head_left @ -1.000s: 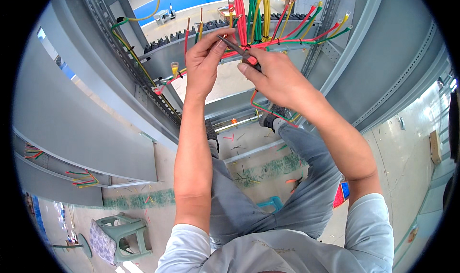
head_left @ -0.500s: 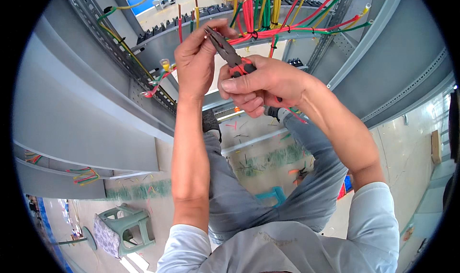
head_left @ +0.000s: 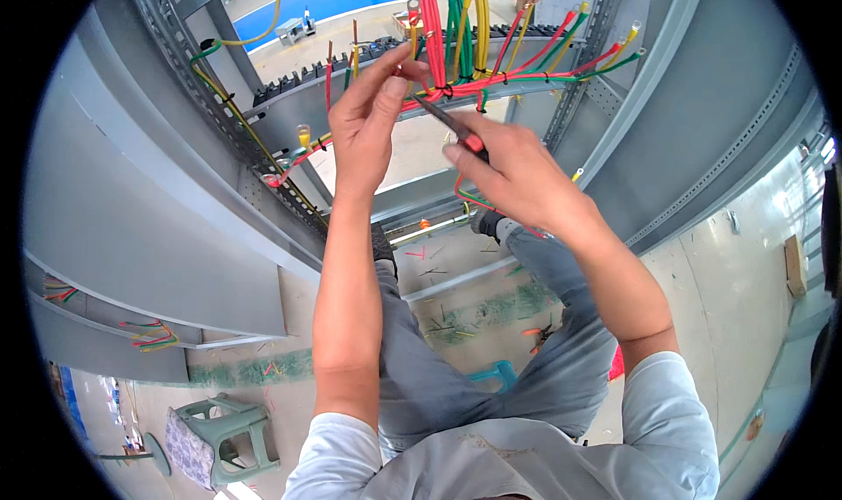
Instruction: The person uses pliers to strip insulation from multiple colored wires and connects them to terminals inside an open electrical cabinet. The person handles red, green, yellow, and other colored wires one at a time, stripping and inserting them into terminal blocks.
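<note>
Head view, looking down from above: a large grey metal cabinet frame (head_left: 149,210) fills the left side and curves across the top, with a second grey upright (head_left: 693,123) along the right edge. Across the frame's upper edge runs a horizontal bundle of red, green and yellow wires (head_left: 526,75), tied with dark bands, meeting a vertical run of thick red, green and yellow cables (head_left: 452,22) at top centre. Below, the person's grey trousers (head_left: 456,386) stand over a pale floor scattered with wire offcuts, and a green plastic stool (head_left: 224,434) sits toward the lower left. The left hand (head_left: 368,132) is raised to the bundle, its fingertips pinched narrowly on a wire near the bundle's left end. The right hand (head_left: 517,171) is closed around the red handles of a pair of pliers (head_left: 447,123), whose dark nose points up-left, reaching the bundle just beside the left fingertips.
</note>
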The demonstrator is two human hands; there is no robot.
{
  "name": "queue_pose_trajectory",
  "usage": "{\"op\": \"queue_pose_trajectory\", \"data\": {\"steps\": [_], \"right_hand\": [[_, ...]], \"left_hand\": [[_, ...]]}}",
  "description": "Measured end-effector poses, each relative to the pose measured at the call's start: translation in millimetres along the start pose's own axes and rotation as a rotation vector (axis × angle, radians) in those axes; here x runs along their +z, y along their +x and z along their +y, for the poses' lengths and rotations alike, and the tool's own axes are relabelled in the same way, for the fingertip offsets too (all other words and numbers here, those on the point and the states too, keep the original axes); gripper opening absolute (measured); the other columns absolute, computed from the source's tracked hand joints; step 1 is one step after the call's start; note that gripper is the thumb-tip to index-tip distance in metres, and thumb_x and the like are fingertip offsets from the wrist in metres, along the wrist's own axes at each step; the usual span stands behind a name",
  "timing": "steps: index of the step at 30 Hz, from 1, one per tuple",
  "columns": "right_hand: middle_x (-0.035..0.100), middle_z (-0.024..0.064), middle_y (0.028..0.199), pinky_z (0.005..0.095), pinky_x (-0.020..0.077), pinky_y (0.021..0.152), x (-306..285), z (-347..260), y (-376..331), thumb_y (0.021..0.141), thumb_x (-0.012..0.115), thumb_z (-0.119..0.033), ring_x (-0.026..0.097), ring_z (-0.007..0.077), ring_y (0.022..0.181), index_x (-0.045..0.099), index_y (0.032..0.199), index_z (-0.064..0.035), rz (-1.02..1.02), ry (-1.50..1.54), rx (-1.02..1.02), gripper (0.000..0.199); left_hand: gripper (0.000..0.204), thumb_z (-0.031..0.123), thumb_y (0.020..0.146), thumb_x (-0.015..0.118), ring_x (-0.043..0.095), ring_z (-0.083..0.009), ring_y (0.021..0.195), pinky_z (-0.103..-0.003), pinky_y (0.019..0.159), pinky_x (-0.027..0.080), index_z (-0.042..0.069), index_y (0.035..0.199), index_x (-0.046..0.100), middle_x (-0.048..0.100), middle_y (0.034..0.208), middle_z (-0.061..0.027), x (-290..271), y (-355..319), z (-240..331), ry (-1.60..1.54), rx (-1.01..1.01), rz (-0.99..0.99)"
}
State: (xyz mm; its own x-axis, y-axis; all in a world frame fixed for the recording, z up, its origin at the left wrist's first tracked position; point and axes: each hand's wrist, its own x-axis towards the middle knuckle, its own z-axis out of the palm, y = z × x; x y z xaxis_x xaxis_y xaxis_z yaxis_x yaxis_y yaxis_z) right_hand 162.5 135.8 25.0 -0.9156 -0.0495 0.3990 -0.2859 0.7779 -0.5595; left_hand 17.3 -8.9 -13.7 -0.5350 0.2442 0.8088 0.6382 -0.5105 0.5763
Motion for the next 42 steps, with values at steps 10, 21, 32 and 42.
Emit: {"op": "queue_pose_trajectory", "data": {"steps": [10,21,32,42], "right_hand": [[0.063,0.0210,0.097,0.0501,0.0537,0.075,-5,-15,20,0.084,0.065,0.000,0.065,0.0414,0.091,0.047,0.141,0.0029,0.391,-0.551,-0.056,0.060],[0.066,0.0193,0.094,0.0477,0.0550,0.075,-4,-4,30,0.079,0.064,0.001,0.067,0.0360,0.088,0.050,0.139,0.0055,0.505,-0.745,-0.153,0.061],[0.064,0.0158,0.096,0.0465,0.0523,0.074,-7,-5,34,0.080,0.067,-0.001,0.065,0.0335,0.089,0.053,0.136,-0.0014,0.482,-0.823,-0.166,0.058],[0.063,0.0141,0.089,0.0480,0.0510,0.071,-12,-1,42,0.077,0.068,-0.003,0.065,0.0339,0.085,0.060,0.119,-0.0045,0.547,-0.856,-0.281,0.042]], "left_hand": [[0.026,0.014,0.103,0.063,0.064,-0.0093,0.098,-0.024,0.085,0.051,0.000,0.123,0.071,0.072,0.107,-0.0049,28,11,2,0.025,0.067,0.173],[0.032,0.019,0.106,0.058,0.063,-0.0097,0.091,-0.026,0.083,0.052,0.002,0.131,0.067,0.071,0.108,-0.0033,30,12,2,0.134,0.067,0.164],[0.029,0.018,0.106,0.058,0.058,-0.0078,0.085,-0.024,0.076,0.048,0.004,0.129,0.069,0.068,0.102,-0.0016,28,13,-2,0.152,0.087,0.177],[0.031,0.019,0.107,0.057,0.060,-0.0081,0.089,-0.023,0.081,0.049,0.003,0.131,0.067,0.068,0.101,-0.0013,30,17,-2,0.162,0.090,0.185]]}}
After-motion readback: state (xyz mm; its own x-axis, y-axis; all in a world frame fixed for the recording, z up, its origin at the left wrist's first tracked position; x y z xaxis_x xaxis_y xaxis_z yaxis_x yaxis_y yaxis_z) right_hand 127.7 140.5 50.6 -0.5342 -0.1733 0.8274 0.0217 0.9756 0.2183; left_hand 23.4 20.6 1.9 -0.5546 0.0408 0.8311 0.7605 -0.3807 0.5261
